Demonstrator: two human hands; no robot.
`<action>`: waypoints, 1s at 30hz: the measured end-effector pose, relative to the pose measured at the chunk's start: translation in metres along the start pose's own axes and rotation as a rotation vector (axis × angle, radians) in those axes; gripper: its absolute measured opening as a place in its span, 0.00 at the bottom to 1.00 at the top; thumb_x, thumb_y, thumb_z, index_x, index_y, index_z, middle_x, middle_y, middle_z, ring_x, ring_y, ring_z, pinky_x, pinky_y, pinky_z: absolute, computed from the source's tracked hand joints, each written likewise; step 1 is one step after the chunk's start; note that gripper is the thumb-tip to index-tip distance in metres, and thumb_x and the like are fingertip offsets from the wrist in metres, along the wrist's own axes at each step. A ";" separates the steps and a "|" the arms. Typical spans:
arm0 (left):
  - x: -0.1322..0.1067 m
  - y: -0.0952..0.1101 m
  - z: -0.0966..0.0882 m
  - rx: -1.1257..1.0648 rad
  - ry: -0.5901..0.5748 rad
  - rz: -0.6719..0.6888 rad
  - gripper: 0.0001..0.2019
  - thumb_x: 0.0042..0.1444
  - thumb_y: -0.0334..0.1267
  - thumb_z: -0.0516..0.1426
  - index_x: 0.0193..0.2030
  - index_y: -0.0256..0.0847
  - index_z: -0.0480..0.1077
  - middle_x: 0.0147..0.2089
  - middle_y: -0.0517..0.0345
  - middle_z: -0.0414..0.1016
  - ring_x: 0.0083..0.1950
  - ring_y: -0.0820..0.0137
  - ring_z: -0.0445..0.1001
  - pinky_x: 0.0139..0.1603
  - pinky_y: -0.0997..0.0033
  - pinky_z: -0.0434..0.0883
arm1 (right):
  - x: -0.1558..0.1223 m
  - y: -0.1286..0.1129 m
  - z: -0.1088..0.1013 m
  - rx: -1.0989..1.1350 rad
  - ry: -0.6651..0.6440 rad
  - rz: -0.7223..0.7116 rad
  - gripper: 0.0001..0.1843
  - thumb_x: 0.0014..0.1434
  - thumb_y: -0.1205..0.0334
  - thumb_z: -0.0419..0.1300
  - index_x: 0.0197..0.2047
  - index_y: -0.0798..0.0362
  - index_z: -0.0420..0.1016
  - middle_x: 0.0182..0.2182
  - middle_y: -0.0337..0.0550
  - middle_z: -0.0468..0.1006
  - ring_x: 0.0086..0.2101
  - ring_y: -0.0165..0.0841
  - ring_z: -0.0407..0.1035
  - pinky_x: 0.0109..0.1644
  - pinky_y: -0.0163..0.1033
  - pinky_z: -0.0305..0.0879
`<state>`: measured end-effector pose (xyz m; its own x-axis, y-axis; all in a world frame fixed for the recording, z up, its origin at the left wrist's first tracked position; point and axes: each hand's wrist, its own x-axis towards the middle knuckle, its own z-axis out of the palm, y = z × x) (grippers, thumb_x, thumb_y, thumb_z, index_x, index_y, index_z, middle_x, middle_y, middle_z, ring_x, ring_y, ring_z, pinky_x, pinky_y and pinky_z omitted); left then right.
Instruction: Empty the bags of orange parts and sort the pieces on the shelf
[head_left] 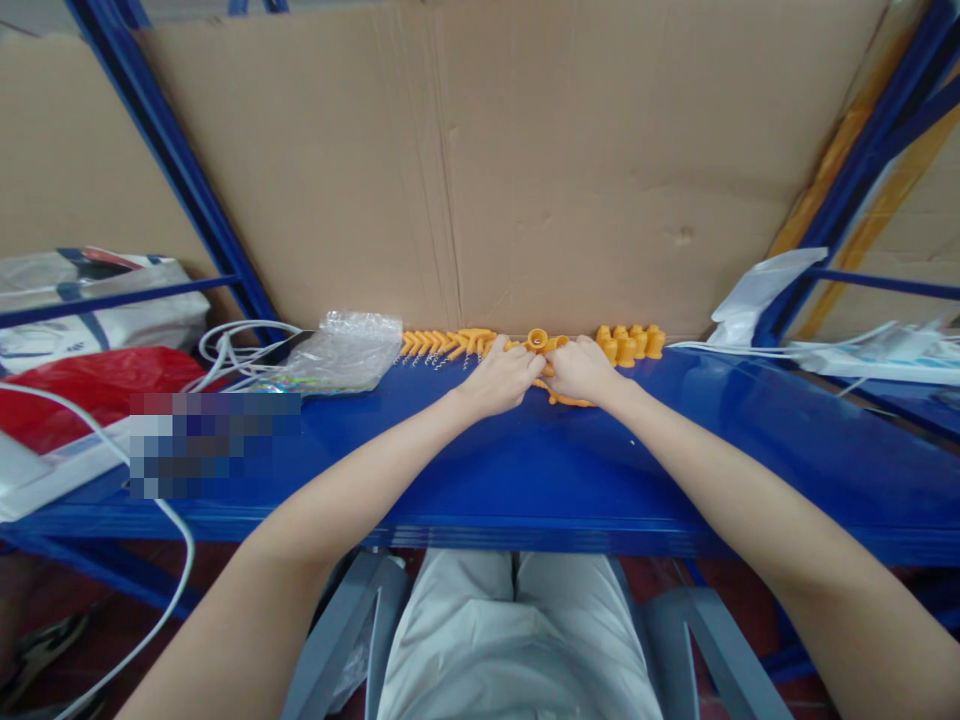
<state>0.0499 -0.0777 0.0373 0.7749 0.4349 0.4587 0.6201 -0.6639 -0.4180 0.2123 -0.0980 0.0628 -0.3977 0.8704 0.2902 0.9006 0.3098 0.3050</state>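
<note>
1. Where the two forearms converge, bare left hand and bare right hand, fingers curled, grasping a small glossy orange plastic piece between them, above the table; exact fingertip contact hidden.
2. Round, hollow orange plastic cup, open end showing, just beyond the fingers.
3. Curved orange plastic part, lying just below the right hand.
4. Row of orange plastic handles with silvery metal spirals, left of the left hand.
5. Cluster of stubby orange plastic caps, upright, right of the right hand.
6. Crumpled clear plastic bag, beside the row's left end.
7. Glossy blue metal table, bearing the above.
8. Large brown cardboard panel, standing behind.
</note>
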 end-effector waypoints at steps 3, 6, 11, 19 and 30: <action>0.000 0.000 0.000 -0.041 -0.010 -0.016 0.13 0.61 0.26 0.48 0.46 0.35 0.72 0.43 0.39 0.79 0.48 0.53 0.76 0.51 0.54 0.61 | -0.001 -0.001 0.000 -0.004 0.005 -0.007 0.18 0.69 0.60 0.51 0.45 0.59 0.82 0.42 0.63 0.84 0.46 0.49 0.78 0.46 0.45 0.62; 0.000 0.000 0.000 -0.079 -0.021 -0.035 0.13 0.61 0.27 0.47 0.45 0.35 0.72 0.43 0.39 0.79 0.48 0.54 0.76 0.50 0.55 0.61 | -0.001 -0.001 -0.001 -0.015 0.000 -0.019 0.18 0.68 0.60 0.51 0.45 0.59 0.82 0.41 0.64 0.83 0.46 0.49 0.78 0.46 0.46 0.60; 0.003 -0.001 -0.001 -0.185 -0.050 -0.114 0.11 0.64 0.32 0.49 0.44 0.35 0.73 0.42 0.41 0.80 0.48 0.54 0.77 0.48 0.57 0.63 | -0.002 0.001 -0.003 -0.055 0.027 -0.048 0.18 0.67 0.64 0.50 0.44 0.61 0.82 0.38 0.65 0.83 0.43 0.49 0.78 0.47 0.47 0.55; 0.008 -0.011 0.007 -0.711 -0.108 -0.265 0.07 0.63 0.37 0.55 0.36 0.39 0.72 0.35 0.56 0.77 0.39 0.65 0.75 0.41 0.67 0.68 | 0.000 0.003 -0.001 -0.068 0.068 -0.113 0.19 0.63 0.68 0.50 0.42 0.61 0.83 0.34 0.63 0.83 0.35 0.45 0.76 0.47 0.48 0.50; 0.006 -0.021 -0.003 -1.285 -0.373 -0.443 0.09 0.60 0.40 0.58 0.32 0.38 0.72 0.28 0.60 0.71 0.28 0.73 0.68 0.32 0.72 0.67 | 0.001 0.001 0.007 -0.089 0.131 -0.199 0.19 0.64 0.67 0.50 0.44 0.62 0.82 0.32 0.60 0.83 0.34 0.44 0.73 0.47 0.49 0.49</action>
<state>0.0409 -0.0629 0.0514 0.6599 0.7500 0.0453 0.4315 -0.4277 0.7943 0.2136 -0.0946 0.0574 -0.5904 0.7365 0.3301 0.7854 0.4302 0.4450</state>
